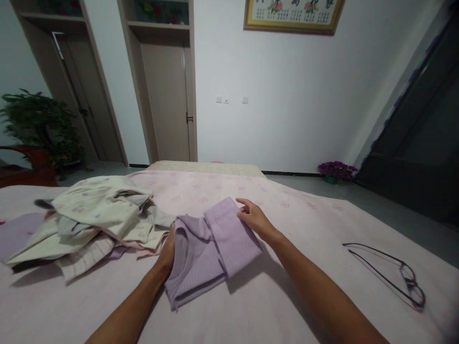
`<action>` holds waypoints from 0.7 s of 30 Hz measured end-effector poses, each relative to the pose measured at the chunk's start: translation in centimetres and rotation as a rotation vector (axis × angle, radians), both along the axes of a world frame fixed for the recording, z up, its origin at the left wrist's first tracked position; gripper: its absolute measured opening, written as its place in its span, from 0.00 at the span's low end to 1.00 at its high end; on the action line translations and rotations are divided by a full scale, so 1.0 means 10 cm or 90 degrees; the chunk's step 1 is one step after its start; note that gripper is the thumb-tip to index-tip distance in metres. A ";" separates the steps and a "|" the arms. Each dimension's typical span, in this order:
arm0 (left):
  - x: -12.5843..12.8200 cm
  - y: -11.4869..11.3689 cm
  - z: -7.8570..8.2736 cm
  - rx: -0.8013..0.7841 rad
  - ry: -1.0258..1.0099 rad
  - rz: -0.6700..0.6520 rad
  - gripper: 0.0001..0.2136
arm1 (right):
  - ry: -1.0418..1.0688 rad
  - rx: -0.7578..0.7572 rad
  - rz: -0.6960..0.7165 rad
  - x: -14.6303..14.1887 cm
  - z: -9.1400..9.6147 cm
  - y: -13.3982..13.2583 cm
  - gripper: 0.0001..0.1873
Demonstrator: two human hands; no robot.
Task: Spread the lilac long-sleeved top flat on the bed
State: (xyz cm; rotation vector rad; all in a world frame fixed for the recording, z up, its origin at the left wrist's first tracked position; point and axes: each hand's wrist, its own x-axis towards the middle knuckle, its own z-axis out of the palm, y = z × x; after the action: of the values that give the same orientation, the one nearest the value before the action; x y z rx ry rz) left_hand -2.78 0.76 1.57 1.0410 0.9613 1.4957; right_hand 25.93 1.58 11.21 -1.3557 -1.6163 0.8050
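Observation:
A lavender ribbed garment [215,248], partly folded, is in front of me above the pale pink bed cover [287,296], on which it casts a shadow. My left hand [168,251] grips its left edge, and the cloth hides most of those fingers. At the upper right edge of the folded part is my right hand [254,219]. Its index finger stretches out past the cloth, and the other fingers are bent loosely beside the edge. Whether the garment is a top or something else I cannot tell.
To the left lies a heap of rumpled clothes [107,215], pale green, striped and lavender. Dark-framed glasses [409,282] rest on the cover at right. Beyond the bed are a wall, doors [165,95], a leafy plant [39,129] and purple flowers [337,169].

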 end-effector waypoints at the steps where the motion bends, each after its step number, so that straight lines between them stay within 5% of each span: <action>1: 0.01 -0.01 0.02 -0.022 -0.031 -0.007 0.33 | -0.077 0.024 -0.025 0.04 -0.02 -0.01 0.31; 4: 0.03 -0.04 0.07 -0.037 -0.035 0.008 0.33 | -0.302 0.076 -0.002 -0.02 -0.12 -0.19 0.29; 8: 0.00 -0.06 0.12 -0.026 0.154 0.030 0.32 | -0.480 0.078 0.136 -0.34 -0.31 -0.57 0.39; 13: 0.00 -0.06 0.12 -0.050 0.285 0.084 0.37 | -0.428 0.104 0.108 -0.31 -0.40 -0.48 0.35; 17: -0.01 -0.05 0.07 -0.014 0.395 0.155 0.35 | -0.213 0.045 -0.115 0.25 -0.25 -0.10 0.31; 21: 0.03 -0.05 -0.01 0.134 0.598 0.251 0.33 | -0.314 0.269 -0.373 0.68 -0.11 -0.02 0.27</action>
State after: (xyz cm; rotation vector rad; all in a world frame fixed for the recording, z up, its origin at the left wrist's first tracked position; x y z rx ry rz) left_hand -2.46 0.21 1.48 1.8603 1.7578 1.4229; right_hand 32.77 1.36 10.12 -1.6536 -1.4942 -0.2270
